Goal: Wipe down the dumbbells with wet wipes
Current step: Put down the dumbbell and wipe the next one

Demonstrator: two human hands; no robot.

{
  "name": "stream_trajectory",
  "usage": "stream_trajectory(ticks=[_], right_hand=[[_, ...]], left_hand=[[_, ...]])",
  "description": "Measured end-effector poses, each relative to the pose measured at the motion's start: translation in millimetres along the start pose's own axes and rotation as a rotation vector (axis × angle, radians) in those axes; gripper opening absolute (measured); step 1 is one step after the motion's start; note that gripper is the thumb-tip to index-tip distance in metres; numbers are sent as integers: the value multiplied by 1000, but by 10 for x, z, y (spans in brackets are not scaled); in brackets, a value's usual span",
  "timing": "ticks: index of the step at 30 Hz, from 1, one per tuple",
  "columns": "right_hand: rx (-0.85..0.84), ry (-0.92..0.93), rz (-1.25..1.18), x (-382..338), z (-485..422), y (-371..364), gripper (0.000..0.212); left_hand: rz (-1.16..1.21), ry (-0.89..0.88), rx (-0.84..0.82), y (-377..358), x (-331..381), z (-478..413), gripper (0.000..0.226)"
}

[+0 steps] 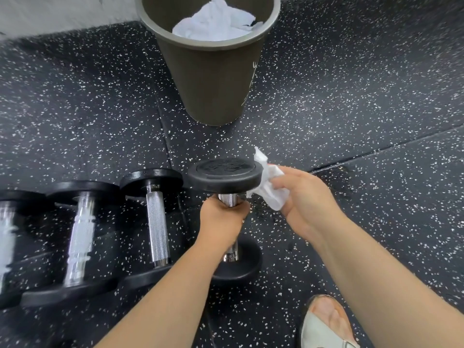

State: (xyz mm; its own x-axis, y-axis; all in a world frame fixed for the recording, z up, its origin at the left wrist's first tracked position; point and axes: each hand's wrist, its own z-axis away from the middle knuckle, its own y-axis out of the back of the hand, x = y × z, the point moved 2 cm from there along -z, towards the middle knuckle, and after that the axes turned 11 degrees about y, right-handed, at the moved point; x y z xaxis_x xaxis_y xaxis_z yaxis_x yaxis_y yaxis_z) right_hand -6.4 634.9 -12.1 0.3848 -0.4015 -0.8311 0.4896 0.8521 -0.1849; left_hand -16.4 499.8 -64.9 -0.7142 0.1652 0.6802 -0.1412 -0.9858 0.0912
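Note:
A black dumbbell (224,175) with a chrome handle stands upright on the speckled floor, its top plate facing up. My left hand (222,219) grips its handle just under the top plate. A crumpled white wet wipe (270,187) is held in my right hand (305,197), pressed against the right rim of the top plate. Three more dumbbells lie side by side to the left: one (154,219) beside my left hand, another (80,237) further left, and a third (10,234) cut off by the frame edge.
A dark olive bin (213,79) with used white wipes inside stands just beyond the held dumbbell. A pale wall (50,13) runs along the top left. My foot in a light sandal (326,325) is at the bottom right. Speckled black rubber floor (364,96) extends to the right.

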Motion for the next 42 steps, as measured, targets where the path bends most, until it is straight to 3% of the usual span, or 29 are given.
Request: stream_trajectory(ticks=[4,8,11,15,21,29,34,42], right_hand=[[-145,269,325,49,163,-61,42],[-18,460,557,77,147,-56,14],[6,387,402,10,203,-55,20],[-107,291,232,-13,359,-39,35],[111,395,214,-3,227,33,12],[77,74,246,-109,-275,29,10],[-2,132,212,-48,-89,57,11],[176,177,288,-64,52,191,12]], left_hand=[[0,-3,8,14,15,-14,24],[-20,8,14,-4,20,-3,26],[-15,-8,-6,-19,18,17,22],[-1,-19,-15,-28,36,34,18],[-85,-38,-57,-63,20,46,33],[-112,-29,-27,-74,11,12,26],[-92,-31,-21,-105,10,-25,27],[-237,-90,-27,-125,-27,18,35]])
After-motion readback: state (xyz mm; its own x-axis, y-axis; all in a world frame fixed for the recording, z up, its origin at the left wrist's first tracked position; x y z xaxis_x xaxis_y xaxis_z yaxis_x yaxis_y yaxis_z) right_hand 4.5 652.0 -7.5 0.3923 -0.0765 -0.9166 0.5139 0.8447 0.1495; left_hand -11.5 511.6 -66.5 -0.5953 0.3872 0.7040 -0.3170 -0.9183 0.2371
